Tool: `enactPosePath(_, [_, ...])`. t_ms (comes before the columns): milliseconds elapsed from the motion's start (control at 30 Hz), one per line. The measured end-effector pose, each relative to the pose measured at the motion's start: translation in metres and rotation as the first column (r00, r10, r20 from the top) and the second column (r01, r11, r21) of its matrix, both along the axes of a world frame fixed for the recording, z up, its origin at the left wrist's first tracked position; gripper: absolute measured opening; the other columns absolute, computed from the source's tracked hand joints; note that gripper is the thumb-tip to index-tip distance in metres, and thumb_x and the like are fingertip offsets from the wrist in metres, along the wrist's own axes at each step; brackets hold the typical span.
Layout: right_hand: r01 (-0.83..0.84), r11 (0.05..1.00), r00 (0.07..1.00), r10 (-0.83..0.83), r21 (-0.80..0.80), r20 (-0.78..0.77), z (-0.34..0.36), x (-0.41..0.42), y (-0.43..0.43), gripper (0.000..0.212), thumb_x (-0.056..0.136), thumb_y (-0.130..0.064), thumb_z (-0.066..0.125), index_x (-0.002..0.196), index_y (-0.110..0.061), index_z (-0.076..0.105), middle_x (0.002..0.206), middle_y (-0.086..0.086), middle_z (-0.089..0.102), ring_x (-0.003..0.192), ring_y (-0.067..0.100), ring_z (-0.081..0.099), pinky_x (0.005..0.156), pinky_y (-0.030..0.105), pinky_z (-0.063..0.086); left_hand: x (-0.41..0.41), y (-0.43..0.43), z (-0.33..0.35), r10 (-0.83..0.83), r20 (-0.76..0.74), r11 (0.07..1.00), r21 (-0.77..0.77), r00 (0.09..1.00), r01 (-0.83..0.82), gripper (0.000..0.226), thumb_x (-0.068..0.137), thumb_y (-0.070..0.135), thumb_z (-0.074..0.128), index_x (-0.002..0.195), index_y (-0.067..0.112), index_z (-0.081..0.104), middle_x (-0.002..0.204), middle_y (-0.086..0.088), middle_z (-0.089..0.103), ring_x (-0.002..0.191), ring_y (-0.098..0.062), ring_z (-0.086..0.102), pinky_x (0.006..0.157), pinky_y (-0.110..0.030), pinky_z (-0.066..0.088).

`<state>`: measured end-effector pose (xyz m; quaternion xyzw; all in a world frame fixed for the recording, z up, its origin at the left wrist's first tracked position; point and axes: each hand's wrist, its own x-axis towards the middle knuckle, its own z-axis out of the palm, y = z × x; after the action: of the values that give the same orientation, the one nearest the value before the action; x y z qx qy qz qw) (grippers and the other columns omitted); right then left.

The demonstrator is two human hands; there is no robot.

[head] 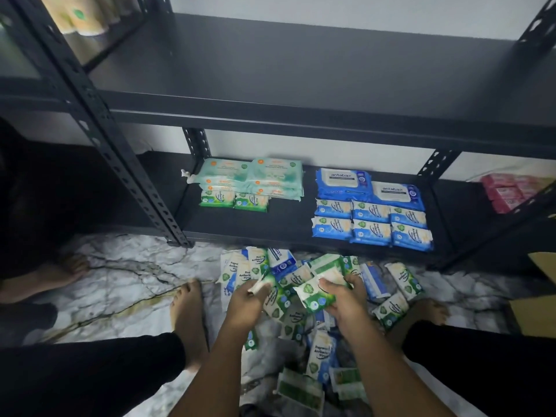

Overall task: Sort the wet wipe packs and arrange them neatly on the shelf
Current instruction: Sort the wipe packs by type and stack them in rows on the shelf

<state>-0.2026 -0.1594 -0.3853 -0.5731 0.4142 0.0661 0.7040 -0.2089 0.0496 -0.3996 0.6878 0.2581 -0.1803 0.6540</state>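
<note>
A loose pile of green and blue wet wipe packs (301,296) lies on the marble floor in front of the black shelf (270,224). My left hand (245,302) grips a green-and-white pack (264,282) at the pile's left side. My right hand (346,299) holds two green packs (316,296) stacked together over the pile. On the bottom shelf board, pale green large packs (255,179) sit at the left with two small green packs (234,200) in front. To the right are large blue packs (370,188) with small blue packs (373,224) in two rows.
Pink packs (505,191) lie at the shelf's far right. A cardboard box (538,299) stands on the floor at right. My bare feet (188,314) flank the pile. Another person's foot (48,278) rests at left. The upper shelf board (301,64) is bare.
</note>
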Motion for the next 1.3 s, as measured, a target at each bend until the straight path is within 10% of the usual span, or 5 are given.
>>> enactPosePath(267, [0.133,0.953,0.990,-0.138,0.273,0.000,0.001,0.010,0.005,0.047,0.081,0.002,0.078,0.122,-0.003,0.053,0.125,0.018,0.061,0.114,0.043,0.060,0.067,0.046,0.062,0.020,-0.002,0.008,0.105,-0.206,0.819,-0.538,0.973,-0.202,0.053,0.102,0.047,0.052,0.140,0.010,0.051,0.128,-0.021,0.067,0.118,-0.039,0.065,0.100,-0.063,0.049])
enactPosePath(400, [0.160,0.922,0.981,-0.187,0.352,0.045,0.006,0.024,0.011,0.041,0.085,0.009,0.068,0.121,-0.002,0.052,0.125,0.023,0.062,0.111,0.044,0.064,0.070,0.050,0.061,0.030,0.013,0.006,-0.048,-0.222,0.800,-0.592,0.974,-0.096,0.099,0.073,0.002,0.076,0.154,0.016,0.021,0.150,-0.031,0.042,0.120,-0.050,0.060,0.087,-0.061,0.054])
enactPosePath(700, [0.186,0.939,0.980,-0.198,0.288,0.015,-0.001,0.106,0.026,0.027,0.090,0.002,0.067,0.112,-0.007,0.054,0.120,0.022,0.063,0.105,0.037,0.066,0.074,0.051,0.062,0.114,0.033,0.018,-0.098,0.040,0.992,-0.070,0.994,0.101,0.039,0.093,0.023,0.073,0.128,0.028,0.056,0.123,0.006,0.064,0.100,-0.017,0.067,0.072,-0.036,0.058])
enactPosePath(933, [0.182,0.978,0.981,-0.188,-0.103,-0.057,-0.029,0.204,0.042,0.023,0.088,-0.004,0.073,0.101,-0.016,0.059,0.093,0.004,0.059,0.072,0.015,0.059,0.069,0.033,0.062,0.229,0.068,-0.004,-0.108,0.041,0.993,0.052,0.993,0.106,0.047,0.079,-0.006,0.078,0.117,0.019,0.069,0.113,-0.010,0.072,0.096,-0.031,0.071,0.080,-0.046,0.062])
enactPosePath(1300, [0.046,0.919,0.998,-0.061,-0.392,-0.026,-0.090,0.284,0.079,0.024,0.081,-0.021,0.077,0.100,-0.022,0.063,0.095,-0.002,0.068,0.077,0.015,0.065,0.072,0.037,0.059,0.335,0.085,-0.078,0.010,0.113,0.908,0.416,0.994,-0.056,0.041,0.080,0.035,0.084,0.108,0.015,0.062,0.098,-0.002,0.067,0.087,-0.027,0.070,0.078,-0.047,0.062])
